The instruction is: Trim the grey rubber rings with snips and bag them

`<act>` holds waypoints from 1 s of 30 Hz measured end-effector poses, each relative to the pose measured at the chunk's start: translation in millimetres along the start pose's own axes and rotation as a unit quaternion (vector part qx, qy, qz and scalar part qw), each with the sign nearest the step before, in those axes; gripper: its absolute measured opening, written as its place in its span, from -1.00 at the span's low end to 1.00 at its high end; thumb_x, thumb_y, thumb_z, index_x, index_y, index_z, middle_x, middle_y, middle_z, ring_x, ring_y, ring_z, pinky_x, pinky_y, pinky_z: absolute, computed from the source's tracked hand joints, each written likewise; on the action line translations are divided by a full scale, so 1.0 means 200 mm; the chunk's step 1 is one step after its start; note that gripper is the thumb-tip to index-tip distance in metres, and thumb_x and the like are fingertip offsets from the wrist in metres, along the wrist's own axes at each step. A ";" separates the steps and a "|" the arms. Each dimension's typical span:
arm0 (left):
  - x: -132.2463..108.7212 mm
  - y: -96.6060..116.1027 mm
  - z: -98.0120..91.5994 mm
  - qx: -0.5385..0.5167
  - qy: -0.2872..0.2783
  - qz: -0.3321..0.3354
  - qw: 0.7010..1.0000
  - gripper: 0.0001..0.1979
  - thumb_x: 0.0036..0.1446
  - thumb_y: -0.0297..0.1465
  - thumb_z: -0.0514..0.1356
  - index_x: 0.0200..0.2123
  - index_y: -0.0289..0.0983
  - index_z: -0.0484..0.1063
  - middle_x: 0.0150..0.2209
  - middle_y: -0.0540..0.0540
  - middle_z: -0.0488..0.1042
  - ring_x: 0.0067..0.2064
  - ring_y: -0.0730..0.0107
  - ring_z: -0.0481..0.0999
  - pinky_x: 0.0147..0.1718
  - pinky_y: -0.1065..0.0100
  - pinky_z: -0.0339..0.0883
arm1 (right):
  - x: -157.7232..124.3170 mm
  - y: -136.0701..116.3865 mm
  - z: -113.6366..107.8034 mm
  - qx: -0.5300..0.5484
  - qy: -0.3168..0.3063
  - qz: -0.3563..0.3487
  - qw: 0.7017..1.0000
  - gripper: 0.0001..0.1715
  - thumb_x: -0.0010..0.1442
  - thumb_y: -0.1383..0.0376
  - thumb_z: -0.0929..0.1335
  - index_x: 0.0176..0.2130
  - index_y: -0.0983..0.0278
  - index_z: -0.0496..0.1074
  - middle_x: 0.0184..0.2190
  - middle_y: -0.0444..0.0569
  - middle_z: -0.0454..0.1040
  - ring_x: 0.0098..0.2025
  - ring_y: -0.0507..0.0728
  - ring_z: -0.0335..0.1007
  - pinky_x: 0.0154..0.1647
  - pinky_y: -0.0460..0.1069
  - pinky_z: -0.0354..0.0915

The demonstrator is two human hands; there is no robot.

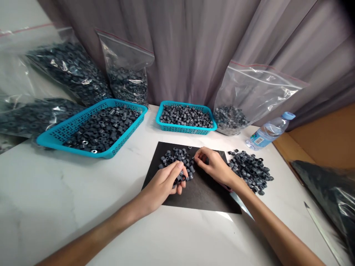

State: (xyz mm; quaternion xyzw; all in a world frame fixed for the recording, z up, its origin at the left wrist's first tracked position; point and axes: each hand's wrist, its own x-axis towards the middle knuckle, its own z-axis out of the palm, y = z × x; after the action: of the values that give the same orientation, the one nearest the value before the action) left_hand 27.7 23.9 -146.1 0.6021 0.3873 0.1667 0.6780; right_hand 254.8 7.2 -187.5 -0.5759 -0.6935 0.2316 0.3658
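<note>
My left hand (169, 177) is curled, palm turned inward, around several small dark grey plastic rings (183, 178). It is over the near side of a loose pile of the same rings (175, 153) on a black mat (199, 197). At the pile's right edge, my right hand (210, 162) has thumb and forefinger pinched together. Whatever lies between those fingertips is too small to make out. To the right of this hand, partly off the mat, a second heap of rings (251, 170) rests on the white table.
Two blue baskets of rings, a large one (111, 153) at left and a smaller one (188, 129) behind the mat, stand on the table (111, 240). Zip bags (127, 85) with rings line the curtain (185, 44). A water bottle (267, 133) stands tilted at right.
</note>
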 end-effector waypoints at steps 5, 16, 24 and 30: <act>0.01 -0.01 -0.01 -0.031 -0.010 0.000 0.999 -0.57 0.32 0.03 0.03 -0.28 -0.21 0.39 -0.40 0.00 0.41 -0.39 0.40 0.39 -0.31 0.39 0.28 | -0.01 -0.08 -0.07 0.062 -0.009 0.017 0.998 -0.84 0.31 0.23 0.33 -0.24 0.28 0.44 -0.30 -0.03 0.52 -0.26 0.11 0.46 -0.18 0.02 0.39; 0.01 -0.01 -0.01 -0.099 -0.030 -0.017 0.994 -0.60 0.35 -0.05 0.05 -0.27 -0.27 0.39 -0.41 -0.02 0.46 -0.43 0.47 0.39 -0.54 0.46 0.05 | -0.04 -0.30 -0.05 0.349 -0.162 0.133 0.913 -0.73 0.21 0.13 0.47 -0.28 0.31 0.55 -0.32 -0.04 0.54 -0.28 0.08 0.46 -0.31 -0.05 0.39; 0.02 -0.01 -0.01 -0.075 -0.027 -0.006 0.997 -0.60 0.37 -0.06 0.02 -0.25 -0.27 0.40 -0.42 -0.02 0.47 -0.48 0.50 0.34 -0.52 0.43 0.07 | -0.05 -0.31 -0.05 0.340 -0.148 0.156 0.915 -0.72 0.16 0.12 0.50 -0.30 0.30 0.57 -0.36 -0.05 0.54 -0.31 0.08 0.46 -0.40 -0.07 0.38; 0.00 0.00 0.00 -0.033 -0.037 0.032 0.998 -0.56 0.40 -0.08 -0.03 -0.30 -0.29 0.41 -0.46 0.00 0.44 -0.53 0.52 0.25 -0.50 0.42 0.12 | -0.05 -0.32 -0.05 0.318 -0.137 0.179 0.921 -0.67 0.12 0.10 0.52 -0.35 0.34 0.56 -0.39 -0.03 0.53 -0.31 0.09 0.45 -0.43 -0.08 0.37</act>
State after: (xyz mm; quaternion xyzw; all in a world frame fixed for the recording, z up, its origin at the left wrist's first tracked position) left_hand 27.4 24.9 -147.2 0.5977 0.3365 0.1788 0.7054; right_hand 221.8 -17.5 -136.0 -0.5067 -0.5118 0.5782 0.3835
